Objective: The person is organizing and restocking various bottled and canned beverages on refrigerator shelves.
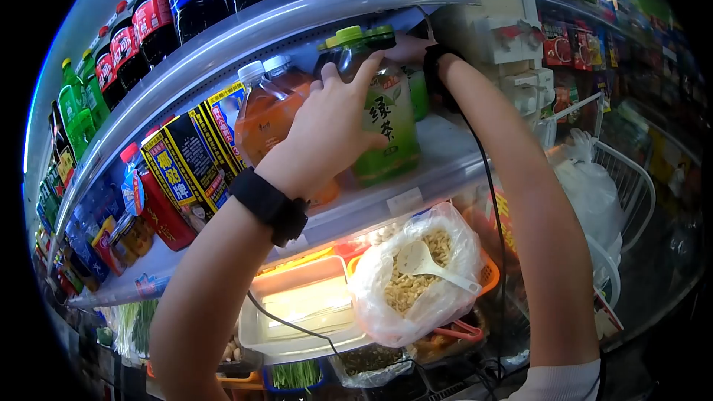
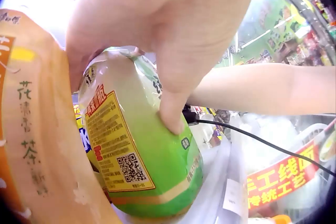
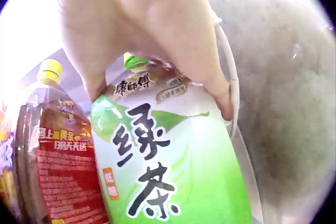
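Note:
My left hand (image 1: 323,130) holds the front green tea bottle (image 1: 391,122) on the cooler shelf, thumb across its label and fingers around the far side. In the left wrist view its yellow label panel with a code faces the camera. My right hand (image 1: 408,48), mostly hidden behind that bottle in the head view, grips a second green tea bottle (image 3: 173,150) near its shoulder. Thumb and fingers spread to either side of its neck in the right wrist view. Orange-labelled tea bottles (image 1: 264,122) stand just left of the front green one.
A red-labelled bottle with a yellow cap (image 3: 68,155) stands beside the rear green tea. Cola bottles (image 1: 154,24) line the shelf above, whose edge (image 1: 319,11) overhangs. Below sit an open plastic bag with a white scoop (image 1: 427,261) and a tray (image 1: 308,312). A cable (image 1: 486,171) hangs down.

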`<state>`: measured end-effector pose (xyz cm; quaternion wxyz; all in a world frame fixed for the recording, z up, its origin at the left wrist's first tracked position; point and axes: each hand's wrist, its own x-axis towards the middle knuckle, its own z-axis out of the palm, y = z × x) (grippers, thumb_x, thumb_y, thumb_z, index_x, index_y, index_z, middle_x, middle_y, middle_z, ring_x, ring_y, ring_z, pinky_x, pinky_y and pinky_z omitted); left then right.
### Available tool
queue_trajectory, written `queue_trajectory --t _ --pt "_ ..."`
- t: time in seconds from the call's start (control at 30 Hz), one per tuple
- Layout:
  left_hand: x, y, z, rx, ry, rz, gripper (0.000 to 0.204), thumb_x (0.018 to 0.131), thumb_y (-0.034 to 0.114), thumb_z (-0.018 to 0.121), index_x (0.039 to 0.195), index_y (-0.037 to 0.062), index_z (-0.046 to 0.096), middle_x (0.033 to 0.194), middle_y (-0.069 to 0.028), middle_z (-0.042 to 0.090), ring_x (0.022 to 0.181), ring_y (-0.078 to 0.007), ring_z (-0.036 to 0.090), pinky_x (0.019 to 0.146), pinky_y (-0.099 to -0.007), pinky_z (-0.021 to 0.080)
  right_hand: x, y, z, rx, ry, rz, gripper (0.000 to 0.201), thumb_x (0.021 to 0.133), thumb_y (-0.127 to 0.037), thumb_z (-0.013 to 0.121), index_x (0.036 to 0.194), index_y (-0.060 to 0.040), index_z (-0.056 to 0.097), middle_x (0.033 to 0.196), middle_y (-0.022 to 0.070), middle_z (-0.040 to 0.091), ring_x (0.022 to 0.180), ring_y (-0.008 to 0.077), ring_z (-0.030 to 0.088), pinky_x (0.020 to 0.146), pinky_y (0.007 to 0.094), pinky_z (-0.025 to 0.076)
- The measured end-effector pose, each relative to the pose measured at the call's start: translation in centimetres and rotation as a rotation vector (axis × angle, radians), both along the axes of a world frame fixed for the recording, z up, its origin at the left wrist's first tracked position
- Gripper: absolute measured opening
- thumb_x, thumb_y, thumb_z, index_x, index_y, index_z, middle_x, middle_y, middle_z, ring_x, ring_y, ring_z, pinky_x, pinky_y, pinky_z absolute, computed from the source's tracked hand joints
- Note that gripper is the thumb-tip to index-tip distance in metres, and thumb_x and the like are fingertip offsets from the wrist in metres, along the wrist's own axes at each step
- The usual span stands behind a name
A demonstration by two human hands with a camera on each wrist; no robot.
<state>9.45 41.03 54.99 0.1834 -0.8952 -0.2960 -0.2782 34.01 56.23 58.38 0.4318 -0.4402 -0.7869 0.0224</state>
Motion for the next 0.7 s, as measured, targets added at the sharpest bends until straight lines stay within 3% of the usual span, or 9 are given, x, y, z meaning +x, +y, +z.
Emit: queue_trajectory --t 0.07,0.17,0.23,0.27,0.33,0.5,0.57,0.67,0.7 --pt "0.1 0.2 0.1 -0.005 -0.013 -0.013 0.093 0.058 0.022 0.078 0.134 0.0194 0.025 0.107 -0.0292 0.044 0.095 -0.043 0.052 0.082 -0.0416 0.045 0.6 -0.3 -0.5 0.051 0.019 0.045 0.039 0.071 -0.029 0.062 0.102 -0.0056 0.059 0.091 0.0133 0.062 0.085 0.0218 0.058 0.078 0.0324 0.045" --pt "0.2 -0.1 0.3 -0.04 0.006 0.03 0.094 0.057 0.019 0.078 0.134 0.0204 0.024 0.103 -0.0285 0.046 0.091 -0.0426 0.054 0.08 -0.0412 0.046 1.1 0.6 -0.7 0.073 0.003 -0.216 0.048 0.071 -0.032 0.061 0.11 -0.0056 0.054 0.097 0.0191 0.06 0.089 0.0244 0.058 0.079 0.0339 0.045" --pt "0.2 -0.2 0.4 -0.04 0.011 0.028 0.093 0.058 0.019 0.078 0.134 0.0206 0.024 0.104 -0.0285 0.046 0.091 -0.0426 0.054 0.081 -0.0412 0.046 0.1 -3.7 0.1 0.184 -0.371 -0.344 0.06 0.07 -0.038 0.06 0.118 -0.0043 0.047 0.102 0.0237 0.056 0.091 0.0272 0.057 0.081 0.0337 0.045" --pt "0.2 -0.3 0.4 -0.045 0.013 0.026 0.093 0.058 0.019 0.078 0.134 0.0208 0.024 0.104 -0.0285 0.046 0.092 -0.0426 0.054 0.081 -0.0412 0.046 -0.3 -3.6 0.5 0.003 -0.066 -0.428 0.057 0.07 -0.041 0.06 0.111 -0.0031 0.053 0.099 0.0225 0.058 0.091 0.0265 0.057 0.081 0.0323 0.045" --pt "0.2 -0.2 0.3 -0.048 0.021 0.026 0.093 0.059 0.018 0.077 0.134 0.0211 0.024 0.104 -0.0286 0.046 0.093 -0.0431 0.053 0.082 -0.0412 0.045 -1.8 -7.8 1.1 -0.086 -0.118 -0.404 0.05 0.071 -0.042 0.059 0.102 -0.0024 0.059 0.094 0.0184 0.061 0.087 0.0247 0.059 0.078 0.0319 0.045" --pt "0.1 0.3 0.0 -0.01 0.011 -0.015 0.09 0.06 0.02 0.077 0.133 0.0188 0.026 0.109 -0.0294 0.043 0.091 -0.044 0.055 0.078 -0.0419 0.048 -0.1 -6.1 1.2 -0.066 -0.064 -0.234 0.033 0.074 -0.035 0.059 0.087 -0.0047 0.063 0.079 0.0068 0.063 0.068 0.0189 0.056 0.064 0.0301 0.044" --pt "0.0 0.2 0.1 -0.013 0.007 -0.002 0.089 0.06 0.02 0.077 0.133 0.0185 0.026 0.109 -0.0295 0.043 0.091 -0.0443 0.055 0.078 -0.042 0.048 -0.6 -7.5 2.1 -0.488 0.237 -0.189 0.022 0.076 -0.032 0.059 0.079 -0.0105 0.062 0.07 0.0008 0.058 0.061 0.013 0.048 0.058 0.0274 0.04" --pt "-0.1 0.0 0.2 -0.015 0.014 -0.012 0.088 0.061 0.019 0.076 0.133 0.0182 0.026 0.11 -0.03 0.042 0.092 -0.0448 0.055 0.078 -0.0418 0.048 -0.3 -8.3 2.7 -0.593 0.198 -0.032 0.02 0.078 -0.033 0.058 0.073 -0.0139 0.058 0.065 -0.0032 0.051 0.057 0.0091 0.039 0.054 0.0263 0.035" --pt "0.0 -0.1 0.2 -0.037 0.013 0.001 0.09 0.06 0.019 0.077 0.134 0.0193 0.025 0.108 -0.0295 0.044 0.094 -0.0442 0.054 0.081 -0.0416 0.046 -0.1 -7.5 2.8 -0.563 0.196 -0.013 0.031 0.075 -0.039 0.062 0.085 -0.0093 0.062 0.076 0.0011 0.057 0.069 0.0119 0.049 0.063 0.0265 0.041"
